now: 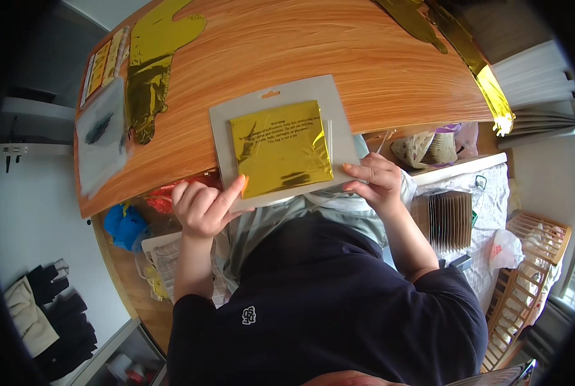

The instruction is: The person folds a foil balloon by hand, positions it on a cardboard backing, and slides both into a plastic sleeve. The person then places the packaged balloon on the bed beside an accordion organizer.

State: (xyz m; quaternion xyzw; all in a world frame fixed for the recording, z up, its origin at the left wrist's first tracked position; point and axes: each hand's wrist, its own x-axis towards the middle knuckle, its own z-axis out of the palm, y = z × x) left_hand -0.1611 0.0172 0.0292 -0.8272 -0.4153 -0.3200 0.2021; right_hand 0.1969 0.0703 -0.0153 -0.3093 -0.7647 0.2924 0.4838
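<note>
A flat grey package (226,138) with a hanging slot at its top lies tilted over the table's near edge. At its middle is a folded square of shiny gold foil (281,151) with small dark print across it; whether the foil is inside or on top I cannot tell. My left hand (204,204) grips the package's lower left corner, its index fingertip by the foil's corner and its thumb below. With my right hand (376,180) I pinch the package's lower right edge between thumb and index finger.
Gold foil pieces lie on the wooden table (249,51), including a long one (149,83) at left. Beside it are a clear plastic bag (104,138) and a flat printed packet (105,61). To my right stand a brown pleated stack (450,220) and a wooden rack (525,276).
</note>
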